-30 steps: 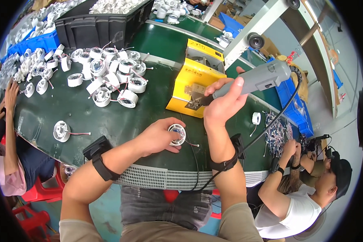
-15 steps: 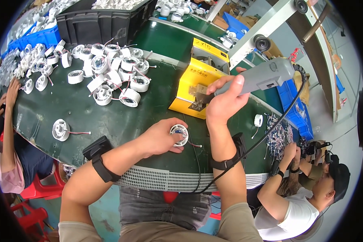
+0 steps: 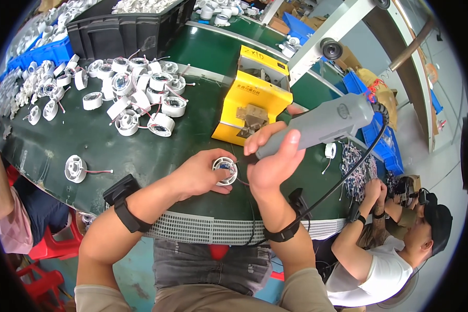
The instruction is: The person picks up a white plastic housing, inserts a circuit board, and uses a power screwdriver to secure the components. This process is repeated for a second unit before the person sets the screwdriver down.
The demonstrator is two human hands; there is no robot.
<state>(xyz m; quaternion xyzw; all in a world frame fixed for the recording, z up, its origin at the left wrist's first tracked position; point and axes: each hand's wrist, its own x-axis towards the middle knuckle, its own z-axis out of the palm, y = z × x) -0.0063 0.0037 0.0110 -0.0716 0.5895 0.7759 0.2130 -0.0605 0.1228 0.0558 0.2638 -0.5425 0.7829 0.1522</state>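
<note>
My left hand holds a small white round fan-like housing just over the green table, the thumb lying across its open face. A thin wire runs from the housing to the right. In my right hand is a grey corded electric screwdriver, its body slanting down to the left and its black cable trailing off the back. The tip end points toward the housing; whether it touches cannot be told. Behind my hands stands a yellow screw feeder box with a metal bracket on its front.
A heap of white round housings with wires covers the table's back left, before a black crate. One loose housing lies at left. A bundle of wires sits at right. Co-workers work on both sides.
My right hand has brought the electric screwdriver away from the feeder's bracket, down and left toward the housing. My left hand still holds the housing, nearly in place. The view has shifted slightly.
</note>
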